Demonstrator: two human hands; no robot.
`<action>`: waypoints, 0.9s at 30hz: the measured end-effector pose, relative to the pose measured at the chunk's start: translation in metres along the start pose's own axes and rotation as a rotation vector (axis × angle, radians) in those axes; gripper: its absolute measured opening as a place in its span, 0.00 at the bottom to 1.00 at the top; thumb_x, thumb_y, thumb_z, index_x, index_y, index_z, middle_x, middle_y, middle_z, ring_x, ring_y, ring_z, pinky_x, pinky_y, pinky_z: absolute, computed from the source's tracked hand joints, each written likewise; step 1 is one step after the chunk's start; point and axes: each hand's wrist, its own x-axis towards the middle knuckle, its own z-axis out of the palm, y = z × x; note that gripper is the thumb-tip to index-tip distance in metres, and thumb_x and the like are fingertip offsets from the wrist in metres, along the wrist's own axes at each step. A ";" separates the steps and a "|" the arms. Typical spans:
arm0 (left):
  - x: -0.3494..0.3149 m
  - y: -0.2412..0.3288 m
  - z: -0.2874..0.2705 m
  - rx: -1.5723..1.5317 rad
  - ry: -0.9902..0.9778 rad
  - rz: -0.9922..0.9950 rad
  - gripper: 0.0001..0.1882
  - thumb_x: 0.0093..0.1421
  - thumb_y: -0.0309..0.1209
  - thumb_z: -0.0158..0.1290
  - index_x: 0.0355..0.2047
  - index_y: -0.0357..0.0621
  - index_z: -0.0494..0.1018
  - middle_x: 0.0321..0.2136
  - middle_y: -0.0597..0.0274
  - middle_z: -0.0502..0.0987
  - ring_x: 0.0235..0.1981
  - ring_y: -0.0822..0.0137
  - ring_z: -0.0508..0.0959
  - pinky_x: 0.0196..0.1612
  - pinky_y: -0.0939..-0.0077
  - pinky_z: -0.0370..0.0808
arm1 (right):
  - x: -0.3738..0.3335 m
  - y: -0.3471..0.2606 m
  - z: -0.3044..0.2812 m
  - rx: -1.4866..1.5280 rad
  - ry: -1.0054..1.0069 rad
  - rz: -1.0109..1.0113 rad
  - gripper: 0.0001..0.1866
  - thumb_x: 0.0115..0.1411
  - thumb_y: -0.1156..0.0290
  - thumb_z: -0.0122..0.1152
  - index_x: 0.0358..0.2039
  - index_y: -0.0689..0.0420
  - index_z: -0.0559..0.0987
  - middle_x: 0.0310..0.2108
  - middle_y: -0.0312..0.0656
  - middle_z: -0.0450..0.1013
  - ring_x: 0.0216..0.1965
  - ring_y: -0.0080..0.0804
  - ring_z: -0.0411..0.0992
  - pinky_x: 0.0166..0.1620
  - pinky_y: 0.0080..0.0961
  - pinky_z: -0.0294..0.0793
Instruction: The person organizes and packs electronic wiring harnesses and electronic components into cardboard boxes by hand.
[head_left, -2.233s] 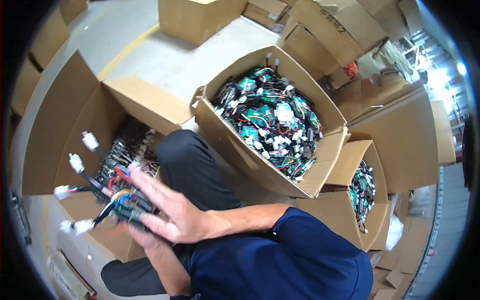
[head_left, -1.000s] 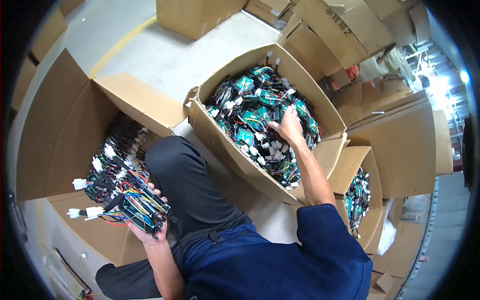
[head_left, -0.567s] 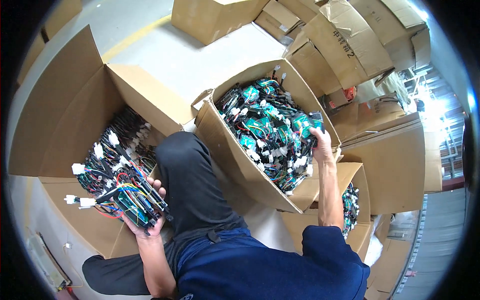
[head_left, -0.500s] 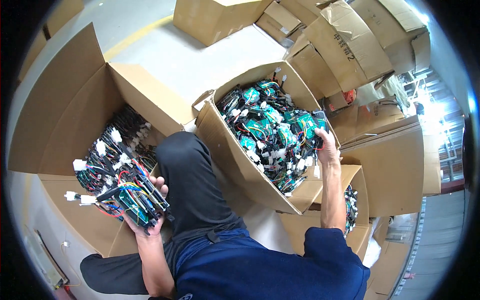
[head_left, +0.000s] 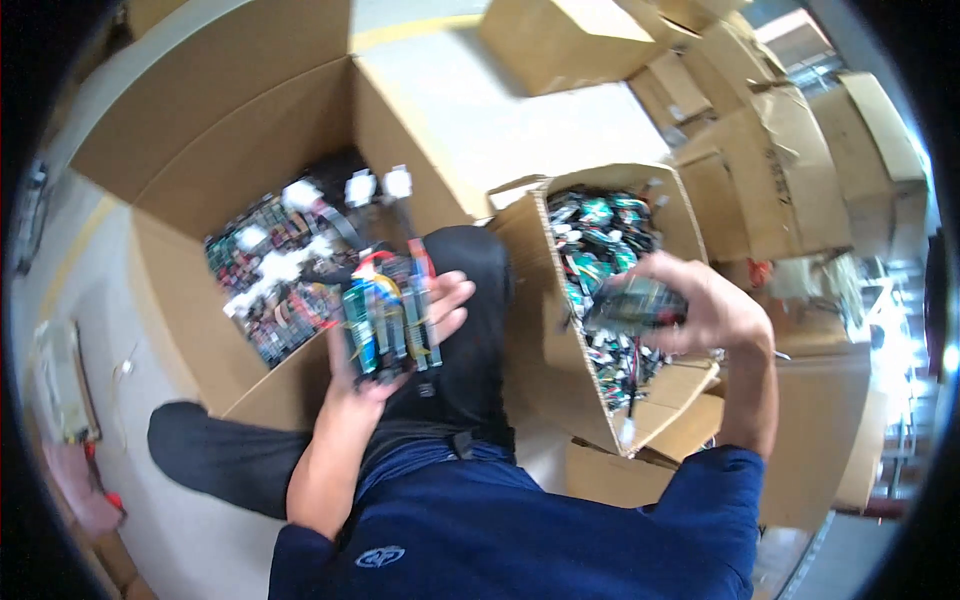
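Observation:
A bundle of green circuit boards with wires and white connectors point(head_left: 385, 315) rests in my left hand point(head_left: 352, 380), its fingers curled around the sides, over my thigh. Beneath and beyond it, an open cardboard box point(head_left: 175, 295) at the left holds rows of similar wired boards point(head_left: 265, 235). My right hand point(head_left: 722, 312) grips a dark wired circuit board point(head_left: 637, 305), blurred by motion, above the right-hand cardboard box point(head_left: 525, 310). A jumbled pile of green boards, cables and white plugs point(head_left: 597, 250) fills that box. One cable hangs below the board in my right hand.
Several cardboard boxes point(head_left: 770, 180) are stacked at the far right, and another box point(head_left: 565, 45) stands on the floor ahead. A cardboard flap point(head_left: 815, 430) lies beyond my right arm. My bent knee point(head_left: 470, 265) sits between the two open boxes.
My right hand has lifted a wired board from the pile and moved left with it. My left hand still holds its bundle, now more upright. The view has turned left.

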 end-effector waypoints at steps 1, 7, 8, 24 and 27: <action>0.003 -0.006 0.007 -0.007 0.124 0.039 0.36 0.74 0.50 0.38 0.67 0.28 0.57 0.70 0.21 0.49 0.72 0.26 0.50 0.72 0.27 0.51 | 0.022 -0.034 0.007 -0.210 -0.173 -0.206 0.32 0.50 0.70 0.73 0.56 0.63 0.73 0.53 0.49 0.75 0.54 0.43 0.76 0.51 0.37 0.79; -0.023 0.009 -0.050 0.083 -0.079 -0.049 0.37 0.69 0.64 0.43 0.62 0.45 0.70 0.59 0.46 0.75 0.62 0.53 0.74 0.62 0.52 0.75 | 0.139 -0.136 0.060 -0.927 -0.638 -0.498 0.13 0.55 0.76 0.62 0.41 0.65 0.81 0.43 0.52 0.80 0.54 0.45 0.77 0.45 0.41 0.81; -0.026 0.002 -0.040 0.312 0.162 0.088 0.29 0.73 0.57 0.41 0.58 0.49 0.74 0.52 0.59 0.81 0.53 0.64 0.80 0.55 0.62 0.79 | 0.146 -0.142 0.063 -0.987 -0.623 -0.565 0.09 0.55 0.75 0.62 0.37 0.63 0.81 0.39 0.47 0.81 0.55 0.43 0.77 0.50 0.41 0.79; -0.047 0.048 -0.012 -0.024 -0.254 0.136 0.35 0.74 0.54 0.39 0.69 0.40 0.62 0.65 0.40 0.69 0.65 0.43 0.71 0.67 0.42 0.69 | 0.152 -0.065 0.217 0.385 0.544 -0.173 0.44 0.61 0.67 0.73 0.70 0.70 0.60 0.69 0.62 0.61 0.71 0.52 0.60 0.71 0.40 0.59; -0.045 0.045 -0.020 0.378 0.053 0.316 0.35 0.73 0.54 0.39 0.71 0.42 0.60 0.67 0.39 0.66 0.68 0.36 0.65 0.68 0.33 0.64 | 0.157 -0.068 0.227 0.694 0.553 -0.193 0.39 0.66 0.72 0.67 0.71 0.68 0.59 0.64 0.56 0.67 0.64 0.42 0.68 0.66 0.35 0.67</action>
